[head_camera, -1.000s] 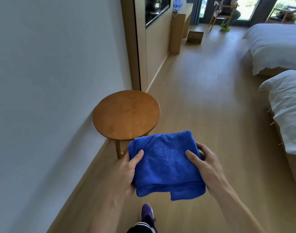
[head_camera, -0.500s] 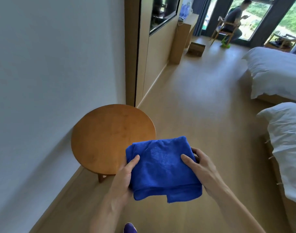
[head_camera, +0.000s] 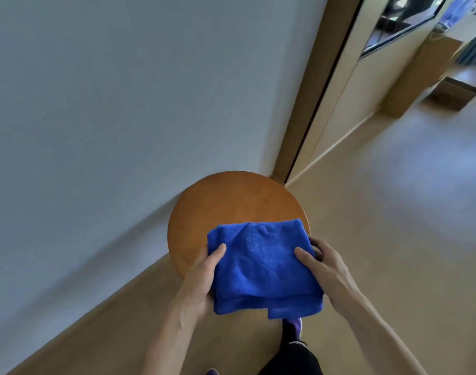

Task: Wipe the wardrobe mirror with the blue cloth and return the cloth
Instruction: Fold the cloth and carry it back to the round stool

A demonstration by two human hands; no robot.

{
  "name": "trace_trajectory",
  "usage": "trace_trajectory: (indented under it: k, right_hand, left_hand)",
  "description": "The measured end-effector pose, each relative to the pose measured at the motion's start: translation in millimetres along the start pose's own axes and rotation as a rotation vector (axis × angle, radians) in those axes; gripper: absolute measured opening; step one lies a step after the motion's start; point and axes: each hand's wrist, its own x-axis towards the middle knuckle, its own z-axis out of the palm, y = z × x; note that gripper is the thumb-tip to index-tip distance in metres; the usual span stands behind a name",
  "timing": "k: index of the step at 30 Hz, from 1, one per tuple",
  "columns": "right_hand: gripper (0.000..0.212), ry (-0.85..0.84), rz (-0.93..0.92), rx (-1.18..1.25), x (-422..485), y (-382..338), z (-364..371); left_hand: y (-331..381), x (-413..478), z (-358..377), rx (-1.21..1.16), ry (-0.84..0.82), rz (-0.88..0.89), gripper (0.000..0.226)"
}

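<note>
Both hands held the folded blue cloth (head_camera: 261,269) from opposite sides: the left hand (head_camera: 201,280) pinched its left edge with the thumb (head_camera: 218,253) flat on top and the fingers hidden beneath, and the right hand (head_camera: 326,269) pinched the right edge the same way, thumb on top and curled fingers (head_camera: 318,247) showing just past the cloth's edge. The cloth sat between the two grips, its far part over the near side of a round wooden table (head_camera: 231,201); whether it touched the top could not be told. Beyond the grip the table's wood showed up to its far rim, which sat close against the pale wall (head_camera: 123,104) and near the foot of a wooden wardrobe frame (head_camera: 312,77). Left of the grip the wall and its skirting ran near, leaving only a narrow strip of floor. Right of the grip a broad stretch of light floor (head_camera: 393,212) opened out, with a cardboard box (head_camera: 453,94) well apart at the far end. Below the grip a purple shoe (head_camera: 295,326) stood on the floor. The cloth lay nearly flat and close to square, slightly longer from hand to hand; its stacked folded layers faced the person, a loose flap hung at the near right corner, and its far edge pointed toward the wall
</note>
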Motion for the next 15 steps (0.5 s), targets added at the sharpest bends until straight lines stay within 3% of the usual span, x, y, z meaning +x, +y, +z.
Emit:
trace_trajectory:
  k: [10, 15]
  right_hand:
    - [0.041, -0.412, 0.013, -0.2, 174.6, -15.4, -37.9]
    - [0.045, -0.6, -0.005, -0.278, 236.0, -26.1, -50.3]
  left_hand:
    - [-18.6, 77.9, 59.7, -0.244, 0.269, 0.001, 0.03]
    - [-24.1, 99.3, 94.6, -0.334, 0.365, 0.046, 0.051]
